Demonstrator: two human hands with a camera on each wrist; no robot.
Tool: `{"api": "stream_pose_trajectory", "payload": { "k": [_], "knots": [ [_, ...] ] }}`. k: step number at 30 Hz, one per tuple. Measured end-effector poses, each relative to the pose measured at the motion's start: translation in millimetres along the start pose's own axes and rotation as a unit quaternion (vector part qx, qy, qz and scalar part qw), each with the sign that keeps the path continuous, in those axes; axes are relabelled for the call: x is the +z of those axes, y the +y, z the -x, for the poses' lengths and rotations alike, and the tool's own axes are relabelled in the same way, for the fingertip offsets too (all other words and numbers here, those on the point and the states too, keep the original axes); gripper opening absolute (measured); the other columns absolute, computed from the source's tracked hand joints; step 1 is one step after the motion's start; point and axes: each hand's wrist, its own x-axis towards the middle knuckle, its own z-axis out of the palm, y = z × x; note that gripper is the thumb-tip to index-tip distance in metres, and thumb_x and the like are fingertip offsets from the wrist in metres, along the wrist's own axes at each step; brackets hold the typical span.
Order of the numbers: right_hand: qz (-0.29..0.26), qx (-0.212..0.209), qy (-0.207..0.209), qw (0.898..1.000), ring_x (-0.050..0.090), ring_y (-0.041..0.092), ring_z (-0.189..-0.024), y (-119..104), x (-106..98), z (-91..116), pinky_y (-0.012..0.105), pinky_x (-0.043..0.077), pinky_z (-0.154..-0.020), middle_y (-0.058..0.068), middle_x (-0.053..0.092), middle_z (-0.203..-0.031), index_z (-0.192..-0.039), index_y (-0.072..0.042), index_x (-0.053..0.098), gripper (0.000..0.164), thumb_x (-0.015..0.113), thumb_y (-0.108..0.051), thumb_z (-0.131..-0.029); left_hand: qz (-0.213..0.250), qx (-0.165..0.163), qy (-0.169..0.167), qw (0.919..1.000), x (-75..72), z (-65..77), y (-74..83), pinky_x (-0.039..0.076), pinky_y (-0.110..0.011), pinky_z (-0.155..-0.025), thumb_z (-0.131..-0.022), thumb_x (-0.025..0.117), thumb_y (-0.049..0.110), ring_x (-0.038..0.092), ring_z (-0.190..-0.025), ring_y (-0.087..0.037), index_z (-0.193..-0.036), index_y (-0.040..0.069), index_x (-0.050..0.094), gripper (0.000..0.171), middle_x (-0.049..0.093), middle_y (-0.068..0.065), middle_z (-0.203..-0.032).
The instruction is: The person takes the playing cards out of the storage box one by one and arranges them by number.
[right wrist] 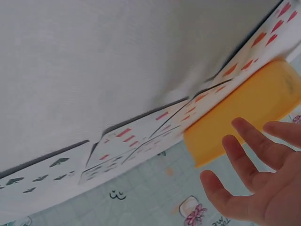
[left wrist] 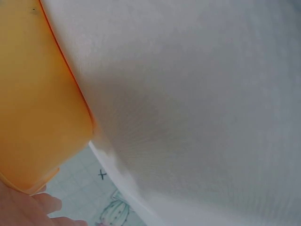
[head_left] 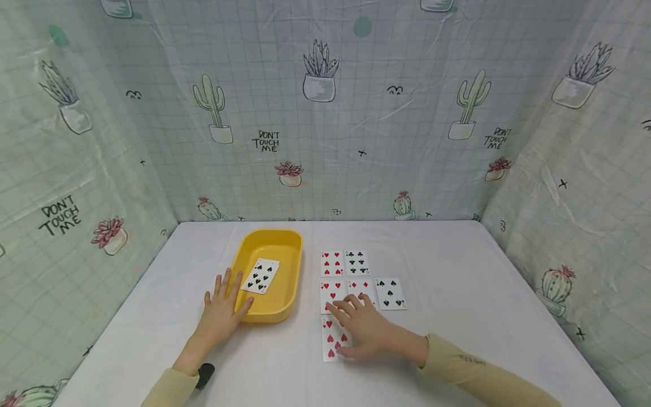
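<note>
My left hand point(head_left: 220, 312) rests on the near left rim of a yellow tray point(head_left: 278, 314), fingers spread and straight. Inside the tray lies a black spades playing card point(head_left: 261, 277), face up. My right hand point(head_left: 370, 330), its fingers loosely bent, is over the laid-out cards and holds nothing. Beneath it, the seven of hearts point(head_left: 330, 339) and a diamonds card point(head_left: 360, 286) are partly covered. A hearts card point(head_left: 333, 287) lies at its fingertips. To the right is the five of spades point(head_left: 390, 294). Behind are the six of hearts point(head_left: 332, 263) and six of clubs point(head_left: 357, 263).
The white table point(head_left: 447, 271) is enclosed by patterned cloth walls point(head_left: 356, 141) at the back and both sides. A small black object point(head_left: 205, 375) is beside the left wrist. The tray stands left of the card rows.
</note>
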Motion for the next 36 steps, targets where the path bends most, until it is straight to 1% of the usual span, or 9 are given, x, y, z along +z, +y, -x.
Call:
{"api": "stream_pose_trajectory", "payload": {
  "k": [4,8,13,16,20,24,26,31,36],
  "knots": [
    [-0.009,0.000,0.002,1.000,0.038,0.017,-0.112,1,-5,-11,0.047,0.034,-0.089,-0.001,0.046,-0.126,-0.137,-0.014,0.030,0.078,0.052,-0.057,-0.076,-0.002,0.001,0.004,1.0000,0.7,-1.0,-0.7,0.015,-0.072,-0.095,-0.089,0.044,0.044,0.010,-0.133,-0.048,-0.143,0.008,0.017,0.070,0.009,-0.022,-0.148],
    [-0.013,0.001,-0.002,1.000,0.038,0.020,-0.114,1,-9,-21,0.051,0.035,-0.091,-0.001,0.045,-0.128,-0.139,-0.014,0.028,0.080,0.052,-0.058,-0.077,-0.002,0.002,0.004,1.0000,1.8,-1.4,-1.0,0.015,-0.072,-0.095,-0.089,0.044,0.044,0.010,-0.133,-0.048,-0.143,0.008,0.017,0.071,0.009,-0.022,-0.148],
    [-0.006,0.000,-0.001,1.000,0.038,0.018,-0.114,0,-16,-34,0.047,0.035,-0.092,-0.002,0.044,-0.131,-0.141,-0.015,0.025,0.080,0.051,-0.058,-0.078,-0.004,0.001,0.005,1.0000,2.2,-1.2,-1.2,0.016,-0.072,-0.095,-0.089,0.044,0.044,0.010,-0.132,-0.048,-0.143,0.008,0.017,0.070,0.010,-0.022,-0.148],
    [-0.012,0.008,-0.009,1.000,0.038,0.018,-0.115,-2,-20,-43,0.046,0.034,-0.093,-0.003,0.043,-0.132,-0.141,-0.015,0.025,0.079,0.049,-0.058,-0.079,-0.004,0.002,0.006,1.0000,2.2,-1.3,-1.4,0.015,-0.072,-0.095,-0.089,0.044,0.043,0.010,-0.132,-0.048,-0.143,0.008,0.016,0.070,0.010,-0.022,-0.148],
    [-0.029,0.023,-0.018,0.999,0.037,0.020,-0.118,-5,-24,-58,0.049,0.033,-0.095,-0.002,0.042,-0.134,-0.141,-0.015,0.024,0.078,0.048,-0.058,-0.080,-0.003,0.002,0.006,1.0000,2.7,-1.6,-1.6,0.015,-0.072,-0.095,-0.089,0.045,0.043,0.010,-0.133,-0.048,-0.143,0.008,0.016,0.071,0.009,-0.022,-0.148],
    [-0.026,0.022,-0.005,0.999,0.037,0.020,-0.118,-6,-24,-71,0.048,0.034,-0.094,-0.001,0.042,-0.134,-0.141,-0.015,0.025,0.076,0.046,-0.058,-0.081,-0.001,0.003,0.007,1.0000,3.3,-1.4,-1.4,0.015,-0.072,-0.095,-0.089,0.044,0.044,0.010,-0.133,-0.048,-0.143,0.008,0.017,0.070,0.009,-0.022,-0.148],
    [-0.020,0.018,0.004,1.000,0.037,0.019,-0.117,-7,-24,-78,0.045,0.035,-0.093,-0.001,0.042,-0.133,-0.140,-0.015,0.026,0.076,0.047,-0.057,-0.081,0.002,0.003,0.005,1.0000,3.3,-1.4,-1.1,0.015,-0.072,-0.095,-0.089,0.044,0.044,0.010,-0.133,-0.048,-0.143,0.008,0.017,0.071,0.008,-0.021,-0.148],
    [-0.028,0.016,0.017,0.999,0.036,0.020,-0.118,-9,-24,-94,0.044,0.034,-0.093,0.000,0.041,-0.135,-0.140,-0.013,0.028,0.075,0.052,-0.052,-0.080,0.002,0.001,0.003,1.0000,2.8,-1.6,-0.6,0.015,-0.072,-0.095,-0.089,0.044,0.044,0.010,-0.133,-0.048,-0.143,0.008,0.016,0.071,0.008,-0.021,-0.149],
    [-0.029,0.024,0.022,0.999,0.036,0.020,-0.118,-13,-25,-111,0.042,0.034,-0.093,0.001,0.041,-0.135,-0.139,-0.014,0.030,0.072,0.048,-0.053,-0.082,0.002,0.002,0.004,1.0000,2.0,-1.0,-1.1,0.015,-0.072,-0.095,-0.089,0.045,0.043,0.010,-0.133,-0.048,-0.143,0.008,0.016,0.071,0.008,-0.022,-0.148]
  ]
}}
